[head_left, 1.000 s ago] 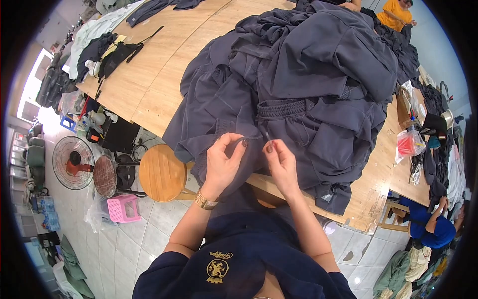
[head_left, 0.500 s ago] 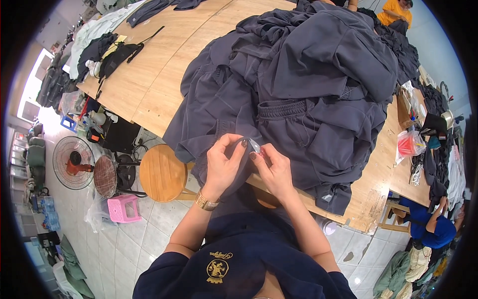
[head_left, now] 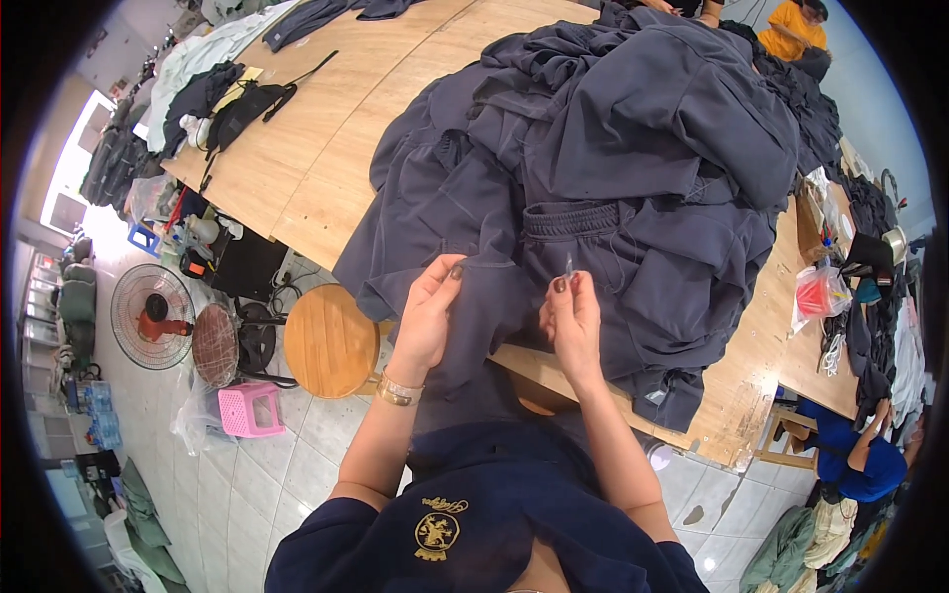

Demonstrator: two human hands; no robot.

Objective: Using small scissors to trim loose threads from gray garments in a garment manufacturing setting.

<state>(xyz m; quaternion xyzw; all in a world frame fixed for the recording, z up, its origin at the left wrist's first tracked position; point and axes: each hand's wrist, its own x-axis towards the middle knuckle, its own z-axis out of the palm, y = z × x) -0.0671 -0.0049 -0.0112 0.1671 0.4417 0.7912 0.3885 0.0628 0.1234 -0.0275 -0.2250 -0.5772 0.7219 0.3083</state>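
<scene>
My left hand (head_left: 425,321) is closed in a pinch on the edge of a dark grey trouser garment (head_left: 476,311), which hangs over the table's near edge toward my lap. To its right, my right hand (head_left: 573,321) grips small thread snips (head_left: 569,264); only their pointed metal tip shows above the fingers, apart from the cloth edge. Just beyond both hands rises a big heap of dark grey garments (head_left: 643,148). An elastic waistband (head_left: 571,219) with a drawstring faces me in that heap.
The wooden table (head_left: 331,168) stretches away to the far left. A round wooden stool (head_left: 331,341), a pink plastic stool (head_left: 250,409) and a fan (head_left: 152,316) stand at left. A red-and-clear plastic bag (head_left: 820,293) lies right. Other people sit at far right and lower right.
My hands have drawn apart: the right one moved right with the snips, away from the cloth edge. The left hand still pinches the garment and has shifted slightly.
</scene>
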